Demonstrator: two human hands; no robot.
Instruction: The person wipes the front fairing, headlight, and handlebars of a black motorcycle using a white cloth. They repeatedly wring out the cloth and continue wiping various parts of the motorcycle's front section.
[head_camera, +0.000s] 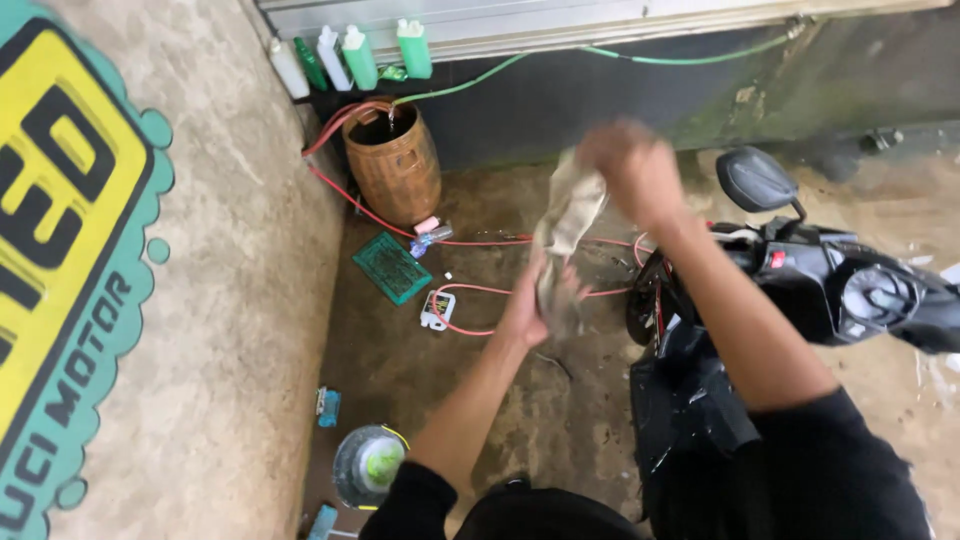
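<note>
Both my hands hold a wet, beige cloth (567, 215) stretched upright between them over the concrete floor. My right hand (632, 170) grips its upper end; my left hand (528, 305) grips its lower end. Both are blurred by motion. A black scooter (800, 290) stands just to the right of my arms, its mirror (755, 180) and handlebar close to my right forearm.
A woven brown barrel (393, 165) with water running into it stands by the wall. Red hoses (470, 292) lie across the floor near a green mat (391, 267). Plastic bottles (345, 58) line a ledge. A small bucket (367, 465) sits near my left elbow. A painted wall (120, 280) rises on the left.
</note>
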